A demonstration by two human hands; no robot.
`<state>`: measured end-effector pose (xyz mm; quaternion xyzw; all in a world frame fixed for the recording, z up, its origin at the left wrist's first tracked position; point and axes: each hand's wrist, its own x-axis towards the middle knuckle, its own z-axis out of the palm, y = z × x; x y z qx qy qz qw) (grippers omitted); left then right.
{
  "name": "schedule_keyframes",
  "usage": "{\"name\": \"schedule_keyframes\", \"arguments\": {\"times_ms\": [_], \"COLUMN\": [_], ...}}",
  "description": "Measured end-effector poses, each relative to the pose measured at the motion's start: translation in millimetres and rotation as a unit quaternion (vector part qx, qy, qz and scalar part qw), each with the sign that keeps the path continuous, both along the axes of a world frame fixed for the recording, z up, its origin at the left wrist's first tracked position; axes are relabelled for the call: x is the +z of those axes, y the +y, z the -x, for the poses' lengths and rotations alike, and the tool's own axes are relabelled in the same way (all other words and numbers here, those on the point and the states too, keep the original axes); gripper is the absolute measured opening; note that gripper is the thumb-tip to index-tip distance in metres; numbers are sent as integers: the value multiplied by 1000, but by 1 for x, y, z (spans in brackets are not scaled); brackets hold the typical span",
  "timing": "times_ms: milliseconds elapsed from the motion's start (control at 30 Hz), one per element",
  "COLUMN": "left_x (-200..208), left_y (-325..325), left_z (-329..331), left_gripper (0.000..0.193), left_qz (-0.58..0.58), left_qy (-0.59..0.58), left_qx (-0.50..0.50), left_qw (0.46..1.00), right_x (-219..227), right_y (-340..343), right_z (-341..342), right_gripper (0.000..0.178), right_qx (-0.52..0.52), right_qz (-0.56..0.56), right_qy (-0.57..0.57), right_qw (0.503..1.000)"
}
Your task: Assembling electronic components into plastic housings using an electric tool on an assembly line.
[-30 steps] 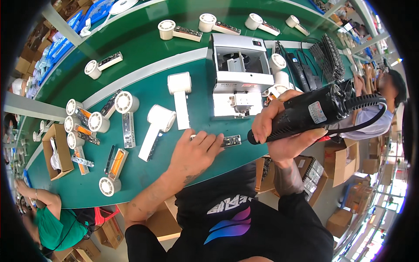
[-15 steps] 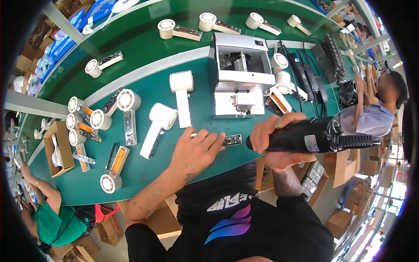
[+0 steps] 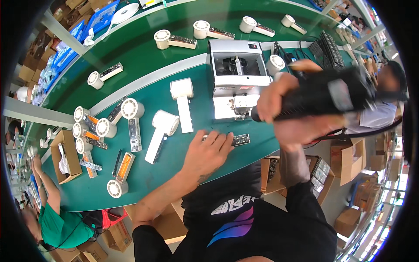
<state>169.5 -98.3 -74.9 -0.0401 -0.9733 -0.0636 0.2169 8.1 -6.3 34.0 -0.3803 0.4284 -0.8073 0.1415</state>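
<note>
My left hand point(image 3: 208, 150) lies over a narrow circuit board point(image 3: 241, 139) on the bench, its fingers closed on it. The board's right end sticks out past the fingertips; the rest is hidden under the hand. In my right hand point(image 3: 279, 102) is a black electric screwdriver point(image 3: 323, 98), blurred by motion, its nose pointing left. That nose is by the front of a silver screw feeder point(image 3: 240, 81), and I cannot tell whether they touch. Left of the feeder lie a white handheld fan point(image 3: 185, 114) and a second white handheld fan point(image 3: 155, 146).
Several part-open fans lie at the left beside a cardboard box point(image 3: 74, 163). More fans sit along the green belt point(image 3: 135, 50) behind the bench point(image 3: 148, 183). A stack of dark boards point(image 3: 327, 50) stands at the far right. People work on both sides.
My right hand has lifted the screwdriver up toward the feeder's front. My left hand stays on the circuit board. The whole view has shifted slightly.
</note>
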Motion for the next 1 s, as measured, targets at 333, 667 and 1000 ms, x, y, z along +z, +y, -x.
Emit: {"name": "schedule_keyframes", "arguments": {"times_ms": [333,667,1000], "left_x": [29,26,19], "left_y": [-32,-41,-44], "left_z": [-20,-23,-21], "left_gripper": [64,67,56], "left_qz": [-129,-122,-150], "left_qy": [-13,-53,-26], "left_qx": [7,4,-13], "left_qw": [992,991,988], "right_x": [-13,-30,-33], "right_y": [-7,-22,-26], "right_z": [-17,-43,-47], "right_gripper": [107,103,101], "right_qx": [20,66,125], "right_qz": [-152,-121,-149], "right_qy": [-21,-46,-109], "right_qw": [988,989,975]}}
